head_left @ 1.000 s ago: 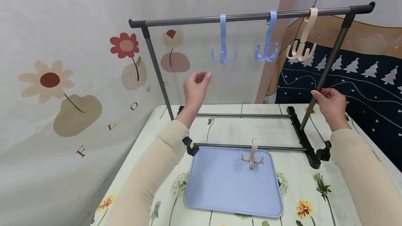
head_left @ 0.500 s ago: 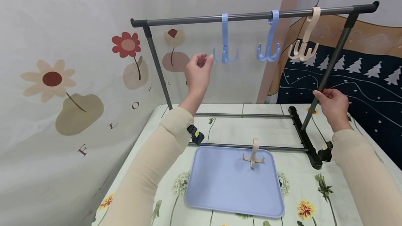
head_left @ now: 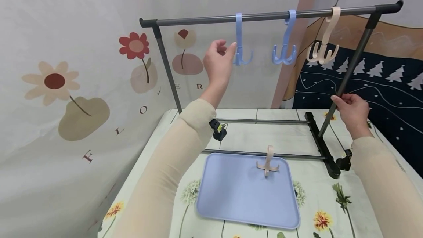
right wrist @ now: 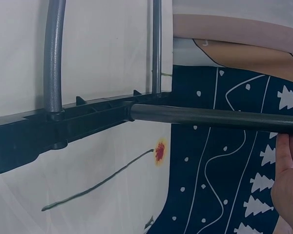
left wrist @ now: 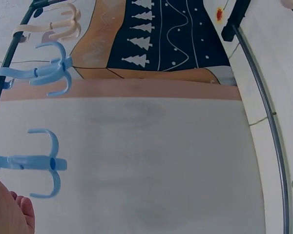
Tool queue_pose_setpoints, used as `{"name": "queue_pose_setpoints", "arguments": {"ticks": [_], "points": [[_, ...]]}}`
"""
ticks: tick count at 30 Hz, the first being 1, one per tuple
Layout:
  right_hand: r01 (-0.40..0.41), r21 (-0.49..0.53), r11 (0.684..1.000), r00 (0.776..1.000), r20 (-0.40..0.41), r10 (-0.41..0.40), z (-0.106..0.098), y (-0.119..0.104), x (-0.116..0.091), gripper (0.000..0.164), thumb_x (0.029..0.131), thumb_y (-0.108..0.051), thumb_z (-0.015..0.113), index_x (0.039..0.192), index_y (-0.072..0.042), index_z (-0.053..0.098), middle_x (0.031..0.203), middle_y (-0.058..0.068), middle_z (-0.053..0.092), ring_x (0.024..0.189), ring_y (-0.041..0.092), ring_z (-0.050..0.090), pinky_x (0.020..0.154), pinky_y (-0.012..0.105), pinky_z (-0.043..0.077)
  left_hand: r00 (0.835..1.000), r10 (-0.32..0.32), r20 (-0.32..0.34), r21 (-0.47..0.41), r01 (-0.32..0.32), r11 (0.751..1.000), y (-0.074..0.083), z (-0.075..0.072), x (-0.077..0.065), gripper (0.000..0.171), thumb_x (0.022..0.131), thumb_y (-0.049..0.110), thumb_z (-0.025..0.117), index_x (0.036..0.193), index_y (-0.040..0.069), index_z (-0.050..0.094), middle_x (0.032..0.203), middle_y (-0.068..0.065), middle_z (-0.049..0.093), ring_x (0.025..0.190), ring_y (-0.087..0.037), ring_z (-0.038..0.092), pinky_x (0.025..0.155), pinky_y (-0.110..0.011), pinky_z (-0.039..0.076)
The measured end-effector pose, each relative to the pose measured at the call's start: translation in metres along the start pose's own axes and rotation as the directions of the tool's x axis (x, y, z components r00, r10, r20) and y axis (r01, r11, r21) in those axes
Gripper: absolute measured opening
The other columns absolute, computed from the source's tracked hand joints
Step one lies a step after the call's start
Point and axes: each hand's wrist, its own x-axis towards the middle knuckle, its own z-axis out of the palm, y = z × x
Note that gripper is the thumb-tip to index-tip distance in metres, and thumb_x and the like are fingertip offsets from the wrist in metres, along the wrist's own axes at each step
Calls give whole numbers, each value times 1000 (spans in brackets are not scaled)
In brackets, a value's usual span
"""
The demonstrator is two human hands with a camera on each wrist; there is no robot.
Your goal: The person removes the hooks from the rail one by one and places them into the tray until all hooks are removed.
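My left hand (head_left: 219,60) is raised beside the leftmost blue four-prong hook (head_left: 238,32), which hangs from the top bar of the dark metal rack (head_left: 201,20). The thumb overlaps the hook in the head view, and the fingers are loosely bent with nothing between them. In the left wrist view, that hand (left wrist: 10,207) sits just below the same blue hook (left wrist: 31,162). My right hand (head_left: 353,111) pinches the rack's right post (head_left: 350,61) between thumb and fingers. Farther right along the bar hang a second blue hook (head_left: 285,39) and a beige hook (head_left: 325,38).
A light blue tray (head_left: 248,201) lies on the flower-print tablecloth in front of the rack. One beige hook (head_left: 268,162) lies at its back right. The rack's black foot (head_left: 322,146) stands on the right, with lower rods crossing behind the tray.
My left hand has risen and moved right, from below the leftmost blue hook to beside it. The right hand stays on the post, and the hooks hang in the same order.
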Motion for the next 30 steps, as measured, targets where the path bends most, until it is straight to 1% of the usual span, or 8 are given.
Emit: {"name": "queue_pose_setpoints", "arguments": {"ticks": [6, 10, 15, 19, 22, 30], "points": [[0, -4, 1000, 1000, 3, 0, 0, 2, 1, 19, 94, -48, 62, 100, -31, 53, 95, -17, 54, 81, -7, 55, 102, 35, 45, 999, -33, -17, 62, 34, 997, 10, 13, 4, 36, 92, 29, 74, 120, 8, 65, 106, -2, 64, 98, -14, 58, 78, -19, 47], [6, -3, 1000, 1000, 0, -6, 0, 2, 0, 19, 94, -47, 62, 99, -31, 53, 94, -17, 54, 81, -7, 55, 101, 34, 46, 997, -57, -47, 110, 62, 992, 17, 21, 7, 37, 91, 31, 74, 120, 10, 66, 104, -1, 65, 94, -12, 58, 78, -22, 46], [8, -3, 1000, 1000, -3, -8, 0, 1, 0, 18, 94, -46, 62, 98, -31, 53, 93, -17, 54, 80, -8, 55, 101, 33, 46, 993, -91, -73, 143, 101, 985, 22, 31, 11, 37, 90, 32, 75, 120, 11, 66, 102, 1, 64, 90, -11, 56, 77, -23, 46], [-3, 7, 1000, 1000, 0, 3, 0, 2, 0, 18, 94, -46, 62, 98, -31, 54, 93, -17, 54, 80, -8, 55, 102, 35, 45, 990, -107, -89, 163, 121, 979, 22, 37, 12, 34, 91, 32, 75, 117, 12, 66, 102, -1, 65, 87, -11, 56, 75, -24, 46], [-7, 14, 1000, 1000, 0, 7, -1, 2, 0, 19, 94, -46, 63, 99, -30, 54, 93, -17, 55, 81, -8, 55, 102, 35, 45, 989, -111, -98, 160, 126, 979, 21, 41, 13, 32, 91, 31, 74, 115, 12, 66, 101, -2, 66, 85, -10, 57, 73, -24, 46], [2, 20, 1000, 1000, 6, -2, 0, 2, 0, 20, 93, -47, 63, 99, -29, 55, 94, -17, 55, 82, -7, 55, 103, 35, 45, 989, -91, -119, 156, 110, 982, 17, 46, 14, 23, 93, 27, 72, 109, 10, 67, 91, 2, 66, 82, -10, 60, 72, -24, 48]]}}
